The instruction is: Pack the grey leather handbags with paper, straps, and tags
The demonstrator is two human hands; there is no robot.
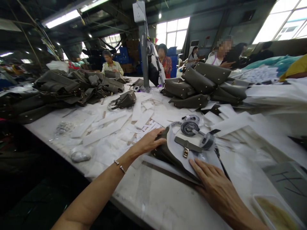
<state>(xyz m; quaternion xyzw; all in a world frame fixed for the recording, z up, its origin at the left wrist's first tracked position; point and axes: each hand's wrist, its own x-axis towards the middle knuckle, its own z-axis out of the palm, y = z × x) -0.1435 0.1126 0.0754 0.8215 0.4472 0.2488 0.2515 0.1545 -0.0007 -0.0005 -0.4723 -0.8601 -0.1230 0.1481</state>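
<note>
A dark olive handbag [165, 151] lies in front of me on the table, a white sheet [171, 143] covering much of its upper face. Across the sheet runs an olive strap with a gold clasp [185, 152]. At the bag's left end, my left hand [152, 140] is closed around the edge, thumb and fingers against the material. My right hand [212, 179] rests on the near right part, its fingers stretched out flat over the sheet; its thumb is partly hidden. Coiled wrapped straps [190, 127] lie at the bag's far side, with a wrapped roll [208, 140] beside them.
Olive bags are piled at the left [59, 84] and back right [201, 83]. One small bag [126, 99] sits farther back near a grey post [144, 54]. White strips [105, 129] litter the table. A plastic tray [275, 212] stands front right. Several people work beyond.
</note>
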